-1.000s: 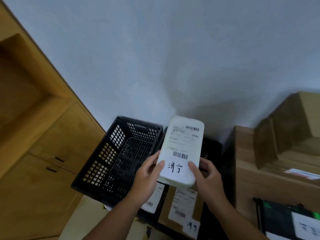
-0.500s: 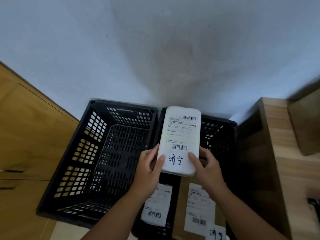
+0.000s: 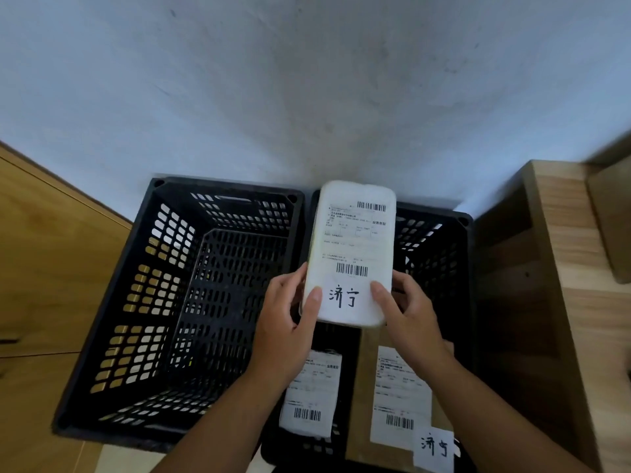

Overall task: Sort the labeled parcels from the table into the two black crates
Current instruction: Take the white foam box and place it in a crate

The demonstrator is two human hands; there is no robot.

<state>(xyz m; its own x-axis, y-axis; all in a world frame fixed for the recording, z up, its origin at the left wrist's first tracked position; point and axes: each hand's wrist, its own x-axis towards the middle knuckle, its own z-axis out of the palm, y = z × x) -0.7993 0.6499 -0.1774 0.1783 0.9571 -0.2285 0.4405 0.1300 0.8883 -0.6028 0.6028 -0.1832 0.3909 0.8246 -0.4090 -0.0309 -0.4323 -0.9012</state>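
A white parcel (image 3: 351, 247) with a shipping label and a handwritten tag is held flat above the right black crate (image 3: 461, 254). My left hand (image 3: 290, 319) grips its near left edge and my right hand (image 3: 409, 312) grips its near right edge. The left black crate (image 3: 143, 268) stands beside it with nothing visible inside. In the right crate lie a dark parcel with a white label (image 3: 310, 394) and a brown cardboard parcel (image 3: 362, 387) carrying a label and the same handwritten tag.
A wooden cabinet (image 3: 51, 268) stands left of the crates. The wooden table (image 3: 580, 302) rises on the right, with a cardboard box (image 3: 611, 220) on it. A pale wall (image 3: 307, 80) runs behind both crates.
The view has tilted down and shifted left, so both crates show from above. The parcel stays in both hands, now over the right crate's far half.
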